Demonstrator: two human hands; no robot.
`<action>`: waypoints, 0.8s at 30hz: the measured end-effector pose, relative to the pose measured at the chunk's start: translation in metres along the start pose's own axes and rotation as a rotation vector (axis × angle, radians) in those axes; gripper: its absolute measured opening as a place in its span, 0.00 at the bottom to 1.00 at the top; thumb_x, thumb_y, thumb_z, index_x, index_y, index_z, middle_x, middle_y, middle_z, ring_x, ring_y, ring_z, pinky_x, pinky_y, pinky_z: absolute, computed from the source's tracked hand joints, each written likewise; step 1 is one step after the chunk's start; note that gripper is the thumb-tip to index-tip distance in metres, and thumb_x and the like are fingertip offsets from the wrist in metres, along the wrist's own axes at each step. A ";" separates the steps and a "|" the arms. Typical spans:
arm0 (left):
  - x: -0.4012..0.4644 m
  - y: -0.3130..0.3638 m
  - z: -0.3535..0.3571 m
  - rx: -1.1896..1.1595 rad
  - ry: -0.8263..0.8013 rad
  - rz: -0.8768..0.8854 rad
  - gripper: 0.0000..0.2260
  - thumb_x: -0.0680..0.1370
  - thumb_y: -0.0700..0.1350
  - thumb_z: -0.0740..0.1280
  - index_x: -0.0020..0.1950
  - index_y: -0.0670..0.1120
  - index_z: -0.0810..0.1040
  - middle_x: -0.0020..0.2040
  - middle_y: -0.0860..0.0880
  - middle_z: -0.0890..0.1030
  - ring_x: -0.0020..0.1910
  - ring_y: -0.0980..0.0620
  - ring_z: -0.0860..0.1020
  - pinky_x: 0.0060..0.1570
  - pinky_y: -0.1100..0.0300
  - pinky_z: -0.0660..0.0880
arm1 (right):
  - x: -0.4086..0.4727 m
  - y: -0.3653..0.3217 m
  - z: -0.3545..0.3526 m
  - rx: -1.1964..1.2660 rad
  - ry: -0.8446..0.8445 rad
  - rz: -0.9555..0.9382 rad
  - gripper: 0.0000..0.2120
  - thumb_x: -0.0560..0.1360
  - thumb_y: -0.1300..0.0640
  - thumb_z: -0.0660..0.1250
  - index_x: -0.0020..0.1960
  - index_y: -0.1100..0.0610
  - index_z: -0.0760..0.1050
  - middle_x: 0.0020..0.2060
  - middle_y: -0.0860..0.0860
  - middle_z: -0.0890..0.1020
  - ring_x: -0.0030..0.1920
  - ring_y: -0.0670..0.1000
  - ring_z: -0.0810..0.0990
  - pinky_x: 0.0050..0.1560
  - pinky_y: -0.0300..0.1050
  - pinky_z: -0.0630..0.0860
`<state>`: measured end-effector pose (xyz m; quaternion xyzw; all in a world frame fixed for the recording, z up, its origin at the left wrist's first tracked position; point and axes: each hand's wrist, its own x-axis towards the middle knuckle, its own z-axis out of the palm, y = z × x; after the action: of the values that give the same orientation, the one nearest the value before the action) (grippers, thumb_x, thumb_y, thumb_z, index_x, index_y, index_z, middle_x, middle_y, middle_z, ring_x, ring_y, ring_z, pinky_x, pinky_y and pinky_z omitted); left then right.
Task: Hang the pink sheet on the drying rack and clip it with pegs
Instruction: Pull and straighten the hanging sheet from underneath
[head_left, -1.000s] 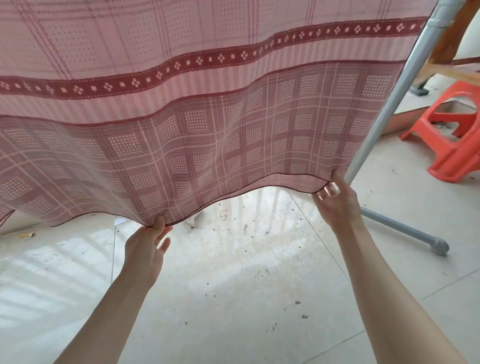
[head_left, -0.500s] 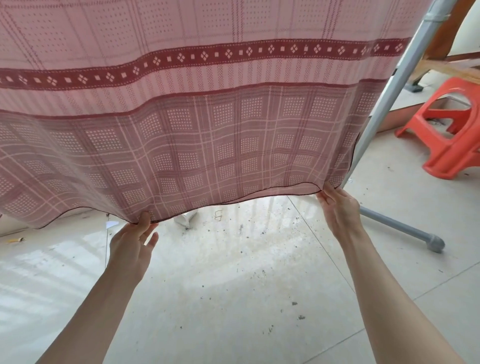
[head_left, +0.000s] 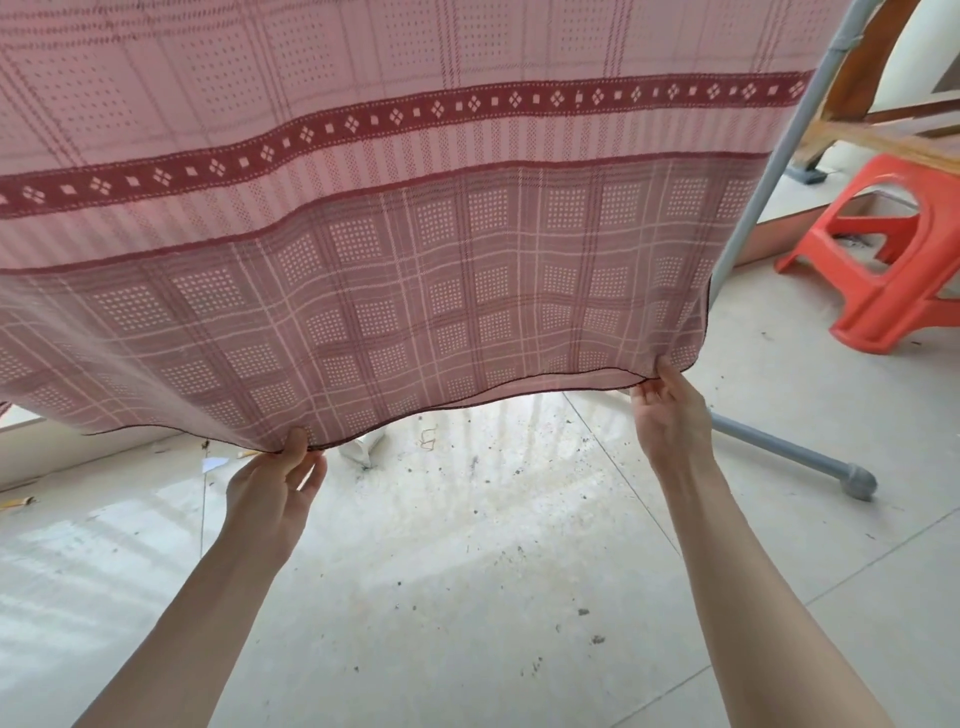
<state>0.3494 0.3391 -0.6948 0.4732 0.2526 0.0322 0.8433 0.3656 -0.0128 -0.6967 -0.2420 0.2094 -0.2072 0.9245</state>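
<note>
The pink sheet (head_left: 415, 234) hangs across the upper view, its lower hem lifted over the tiled floor (head_left: 467, 597). The left hand (head_left: 270, 493) pinches the hem near the middle and the right hand (head_left: 670, 415) pinches it by the right corner — the hands well apart. The grey drying rack (head_left: 753, 208) pole slants just right of the sheet, an orange stool (head_left: 893, 270) beyond it.

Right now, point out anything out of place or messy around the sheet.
The floor under the pink sheet is littered with dark specks and scraps, including a crumpled white piece. Both the left hand and right hand pinch the sheet's hem, holding it clear of the dirt.
</note>
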 end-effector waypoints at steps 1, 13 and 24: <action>0.000 0.000 0.000 0.001 0.001 0.000 0.08 0.76 0.35 0.65 0.38 0.43 0.72 0.30 0.54 0.82 0.42 0.53 0.77 0.48 0.57 0.73 | 0.000 -0.003 -0.001 -0.052 -0.013 -0.026 0.10 0.76 0.66 0.62 0.57 0.66 0.72 0.46 0.55 0.79 0.49 0.50 0.80 0.64 0.47 0.71; 0.004 0.009 -0.005 0.036 0.011 0.054 0.04 0.77 0.37 0.64 0.42 0.43 0.74 0.31 0.52 0.83 0.44 0.51 0.79 0.46 0.54 0.74 | 0.006 -0.017 0.004 -0.385 -0.085 -0.092 0.04 0.75 0.65 0.66 0.47 0.67 0.77 0.41 0.54 0.84 0.46 0.51 0.82 0.54 0.44 0.79; 0.005 0.010 -0.008 0.011 0.013 0.045 0.07 0.80 0.37 0.59 0.42 0.42 0.73 0.38 0.48 0.81 0.44 0.51 0.78 0.54 0.50 0.73 | 0.005 -0.011 0.001 -0.080 0.064 0.047 0.08 0.75 0.71 0.61 0.53 0.65 0.71 0.45 0.57 0.78 0.51 0.55 0.79 0.68 0.52 0.68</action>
<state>0.3524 0.3522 -0.6917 0.4832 0.2477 0.0527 0.8381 0.3673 -0.0231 -0.6914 -0.2670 0.2526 -0.1846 0.9115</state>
